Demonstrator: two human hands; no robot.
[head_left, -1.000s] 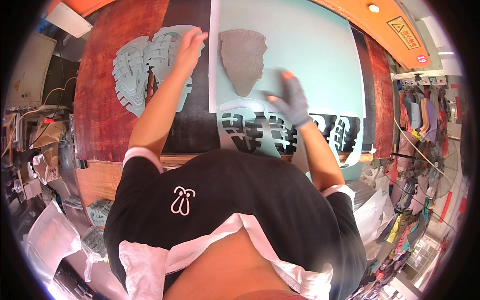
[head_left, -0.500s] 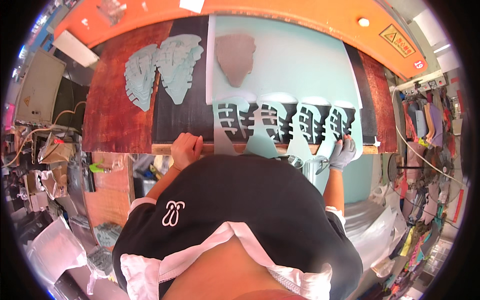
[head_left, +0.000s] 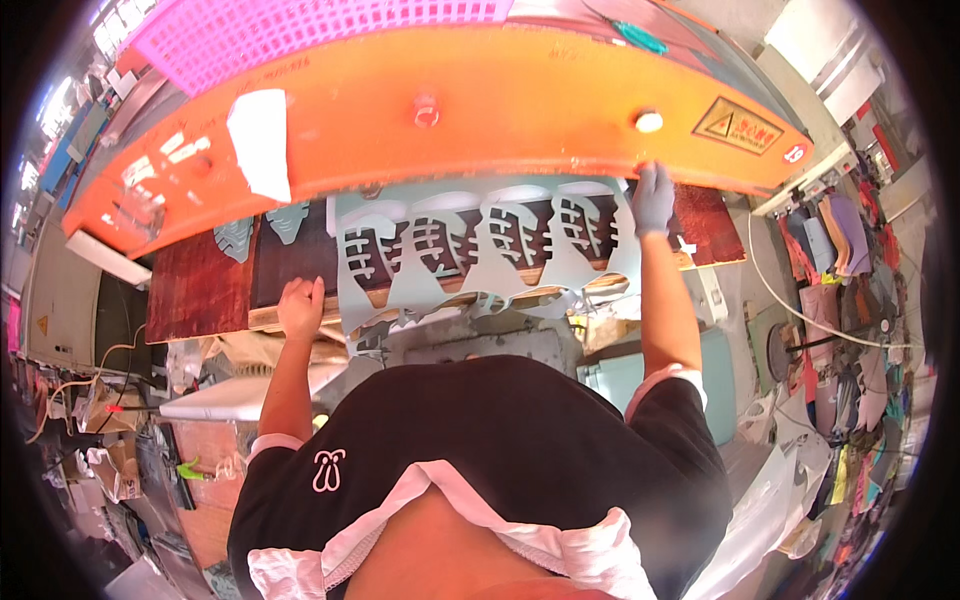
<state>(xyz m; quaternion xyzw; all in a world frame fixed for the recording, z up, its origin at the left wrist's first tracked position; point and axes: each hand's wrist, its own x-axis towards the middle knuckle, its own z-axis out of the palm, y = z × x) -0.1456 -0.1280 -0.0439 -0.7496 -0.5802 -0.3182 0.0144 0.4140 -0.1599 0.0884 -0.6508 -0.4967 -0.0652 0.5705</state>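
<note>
My left hand [head_left: 300,308] rests on the front edge of the dark cutting board [head_left: 290,262], its fingers curled in and nothing seen in them. My right hand [head_left: 654,202], in a grey glove, is raised at the lower edge of the orange machine beam [head_left: 520,110], fingers stretched upward, below a white round button [head_left: 649,121]. Between my hands lies a pale green sheet [head_left: 430,290] with a row of several curved, slotted cut-outs; its near end hangs over the board edge. Left of it, stacks of cut green pieces [head_left: 287,222] are partly hidden under the beam.
A pink plastic basket [head_left: 320,35] and teal-handled scissors [head_left: 640,38] lie on top of the machine. A white paper [head_left: 260,145] hangs on the beam. Coloured material strips [head_left: 835,240] hang at the right. A grey metal box [head_left: 70,290] stands at the left.
My right hand has left the sheet's front right corner and risen to the beam. My left hand stays at the board edge. The view has shifted, and the beam now covers the brown piece.
</note>
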